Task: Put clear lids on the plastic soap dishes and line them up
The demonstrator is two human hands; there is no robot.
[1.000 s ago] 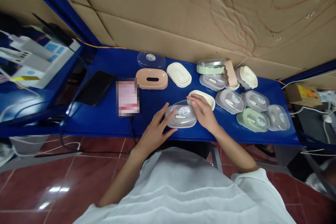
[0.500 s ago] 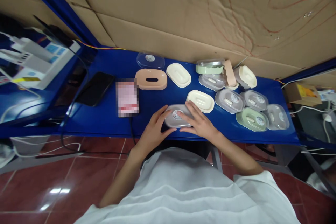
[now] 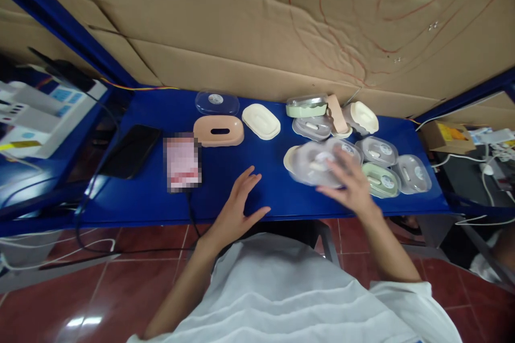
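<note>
My right hand [image 3: 349, 186] holds a soap box with a clear lid [image 3: 311, 163] a little above the blue table [image 3: 225, 177], blurred by motion, over a cream dish [image 3: 288, 157] that it partly hides. My left hand [image 3: 238, 206] rests open near the table's front edge, fingers spread, holding nothing. To the right of the held box lies a cluster of lidded soap boxes, among them a green one [image 3: 380, 180] and clear ones [image 3: 376, 150].
A peach base [image 3: 219, 131], a clear lid [image 3: 217, 102] and a cream dish [image 3: 261, 121] sit at the back. A pink pixelated card [image 3: 182, 162] and a black phone [image 3: 131, 151] lie at the left with cables. Cardboard [image 3: 257, 27] backs the table.
My right hand has lifted the clear-lidded soap box from the table's front edge and carried it right, towards the cluster. My left hand has let go and stays, fingers spread. The view has shifted.
</note>
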